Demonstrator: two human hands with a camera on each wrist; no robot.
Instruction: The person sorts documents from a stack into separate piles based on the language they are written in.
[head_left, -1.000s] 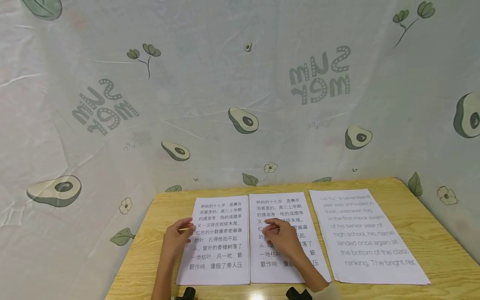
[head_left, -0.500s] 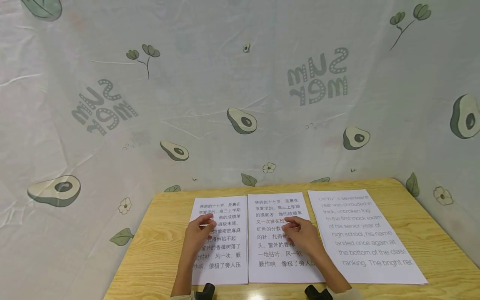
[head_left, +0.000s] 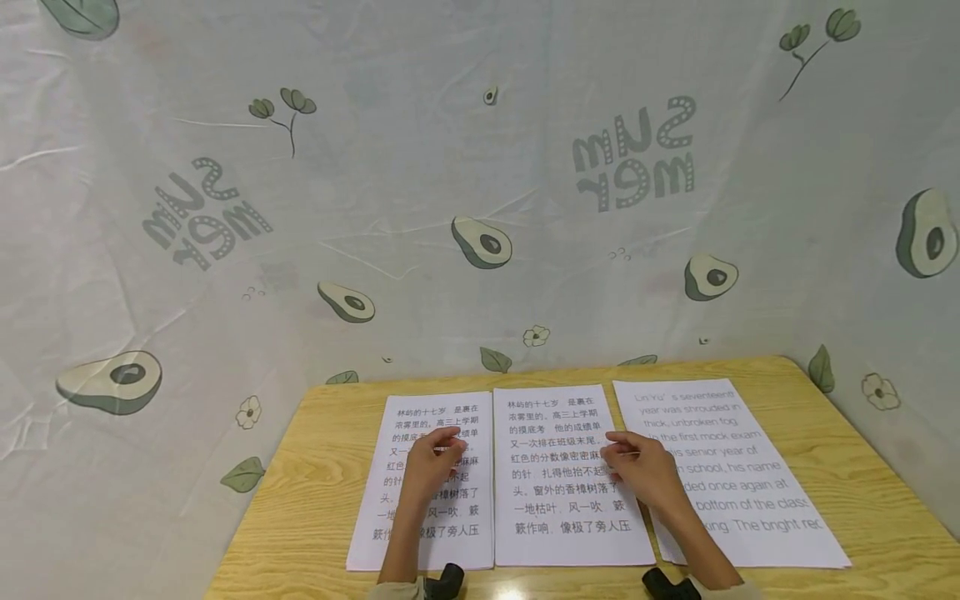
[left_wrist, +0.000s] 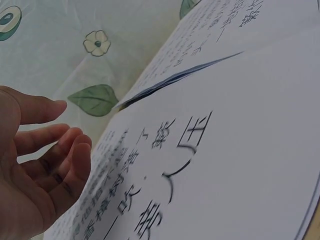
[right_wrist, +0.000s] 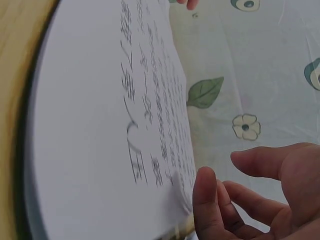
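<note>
Three paper stacks lie side by side. The left stack [head_left: 465, 500] and the middle stack [head_left: 558, 483] carry large printed Chinese characters; the right stack [head_left: 757, 500] has grey English text. My left hand [head_left: 435, 467] hovers over the left stack, fingers loosely bent, holding nothing. Over the gap between the middle and right stacks is my right hand [head_left: 648, 471], also holding nothing and covering some English words. In the left wrist view, a gap shows between thumb and fingers of the left hand [left_wrist: 45, 165]. The right wrist view shows the right hand [right_wrist: 260, 195] likewise parted.
Under the papers is a light wood-grain table [head_left: 281, 500]. A pale cloth [head_left: 420, 167] printed with avocados and leaves hangs behind and around it. Black wrist mounts [head_left: 444, 581] show at the bottom edge of the head view.
Both hands have moved to the right, the left across the left stack, the right from the middle stack toward the right one. The paper stacks appear to stay in place.
</note>
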